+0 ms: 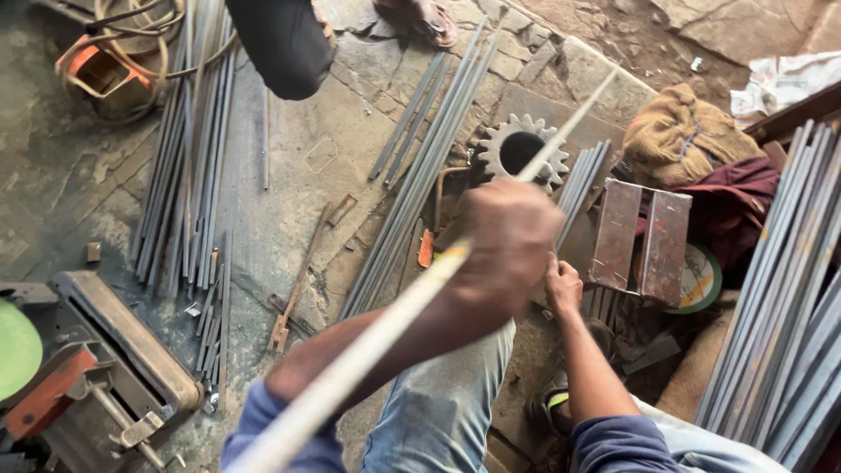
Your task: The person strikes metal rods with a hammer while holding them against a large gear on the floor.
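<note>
My left hand [512, 250] is closed around a long pale metal rod [368, 350]. The rod runs from the lower left, close to the camera, up to the right past a toothed steel gear [499, 144]. My right hand [563, 285] sits just below and to the right of the left one, fingers curled, low by the ground next to a rusty metal stand [639, 241]. The left hand hides what the right fingers touch. Both arms wear blue sleeves, and my jeans-clad knee is under the rod.
Bundles of grey steel rods lie on the stone floor at left [188, 175], centre [420, 175] and right [788, 333]. A cut-off saw [96, 377] stands lower left. Another person's dark trouser leg [280, 44] and sandalled foot [429, 17] are at the top. A burlap sack [683, 131] lies at right.
</note>
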